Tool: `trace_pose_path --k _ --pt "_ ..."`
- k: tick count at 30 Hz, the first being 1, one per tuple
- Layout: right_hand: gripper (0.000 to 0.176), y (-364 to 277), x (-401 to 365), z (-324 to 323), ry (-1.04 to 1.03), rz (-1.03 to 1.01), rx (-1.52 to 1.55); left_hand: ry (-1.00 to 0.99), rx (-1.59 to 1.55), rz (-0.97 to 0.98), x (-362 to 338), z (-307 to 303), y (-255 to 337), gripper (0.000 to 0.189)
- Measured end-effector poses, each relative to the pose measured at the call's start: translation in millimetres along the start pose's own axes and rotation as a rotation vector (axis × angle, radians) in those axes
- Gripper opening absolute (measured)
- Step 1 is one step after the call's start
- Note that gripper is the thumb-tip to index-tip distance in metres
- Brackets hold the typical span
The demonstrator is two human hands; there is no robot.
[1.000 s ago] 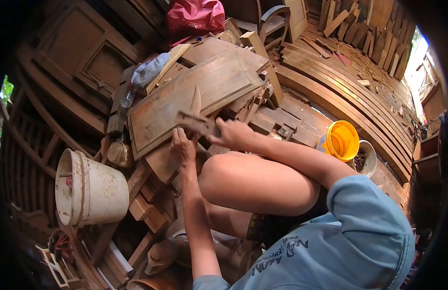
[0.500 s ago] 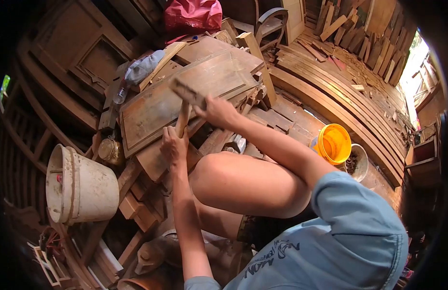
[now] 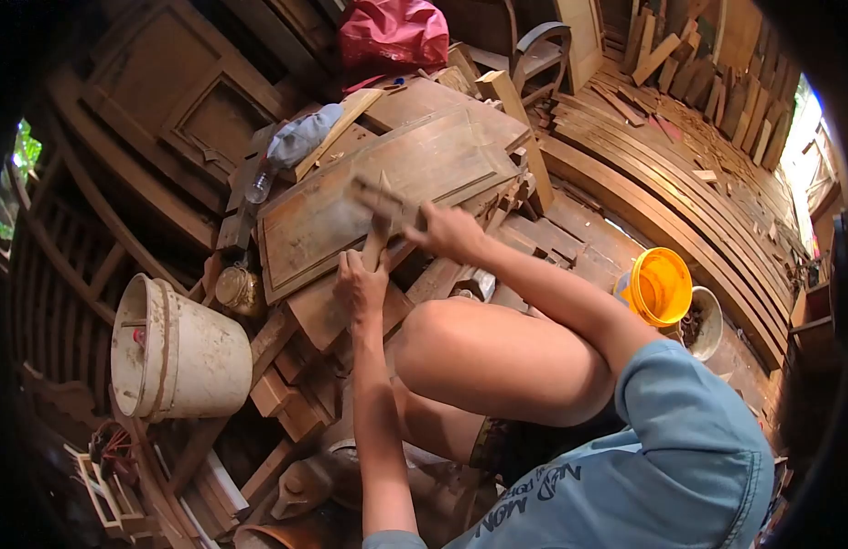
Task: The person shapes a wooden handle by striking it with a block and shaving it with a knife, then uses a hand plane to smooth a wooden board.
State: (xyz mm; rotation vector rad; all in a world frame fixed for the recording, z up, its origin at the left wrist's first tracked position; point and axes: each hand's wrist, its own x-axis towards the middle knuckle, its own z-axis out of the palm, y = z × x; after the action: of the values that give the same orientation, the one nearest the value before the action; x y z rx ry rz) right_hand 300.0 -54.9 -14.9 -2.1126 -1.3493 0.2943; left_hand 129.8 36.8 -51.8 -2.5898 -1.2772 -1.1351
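Observation:
My left hand (image 3: 361, 282) is closed around the lower end of a narrow wooden piece (image 3: 374, 245), which points up and away over the panel. In my right hand (image 3: 453, 234) is a dark, flat wooden block-like tool (image 3: 376, 199), slightly blurred, lying across the narrow piece near its upper end. The tip of the narrow piece shows just beyond the block. Beneath both hands lies a framed wooden panel (image 3: 305, 240), sloping across a pile of timber. The underside of the block is hidden.
A dirty white bucket (image 3: 204, 361) stands left, near a lidded jar (image 3: 239, 289). To the right are a yellow bucket (image 3: 636, 288) and a pale container (image 3: 707, 329). Beyond lie a plastic bottle (image 3: 258, 186), a grey cloth (image 3: 303, 134), a red bag (image 3: 396, 38) and stacked planks (image 3: 662, 220).
The whole view has shifted, so things appear further right. My right hand and the block have slid down along the narrow wooden piece, whose tip now shows. My left hand keeps its grip.

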Motion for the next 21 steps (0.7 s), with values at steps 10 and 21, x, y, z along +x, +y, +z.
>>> trace_pose_path --k 10,21 --pt "0.065 3.0 30.7 5.7 0.105 0.004 0.066 -0.006 0.012 -0.011 1.8 2.4 1.0 0.040" --pt "0.058 -12.8 13.3 -6.9 0.093 0.051 0.078 -0.024 0.089 0.050 -2.1 0.0 -3.3 0.043"
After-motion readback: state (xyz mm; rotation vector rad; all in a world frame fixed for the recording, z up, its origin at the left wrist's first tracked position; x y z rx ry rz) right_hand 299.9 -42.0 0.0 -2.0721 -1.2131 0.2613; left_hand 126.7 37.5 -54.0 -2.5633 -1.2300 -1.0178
